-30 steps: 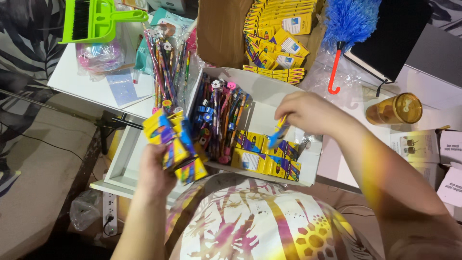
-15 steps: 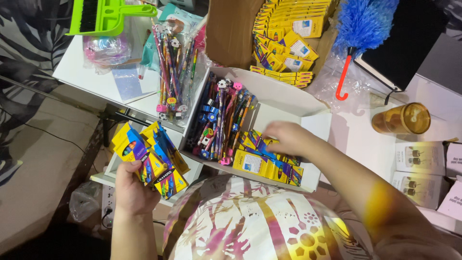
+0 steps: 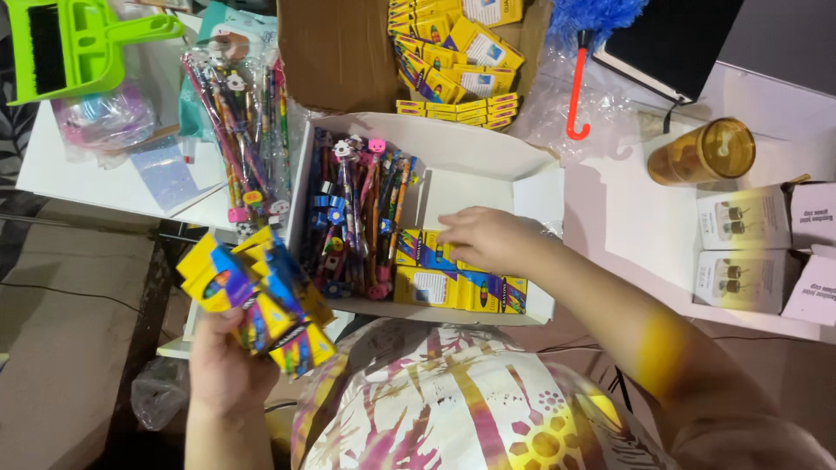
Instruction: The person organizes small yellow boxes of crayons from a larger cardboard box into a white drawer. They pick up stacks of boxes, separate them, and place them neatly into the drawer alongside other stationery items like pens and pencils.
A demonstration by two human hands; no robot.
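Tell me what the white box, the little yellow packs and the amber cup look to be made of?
White box: thin matte cardboard, with folded flaps and creased edges. Yellow packs in the left hand and under the right hand: printed card with a slight sheen, probably. Amber cup: see-through tinted plastic or glass; unclear which.

blue duster (image 3: pixel 592 13) head cut off by top edge; crayon boxes (image 3: pixel 252 296) motion-blurred

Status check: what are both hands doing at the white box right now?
Left hand grips a stack of crayon packs. Right hand rests on crayon packs in the white box, beside the pencils. Nothing blocking.
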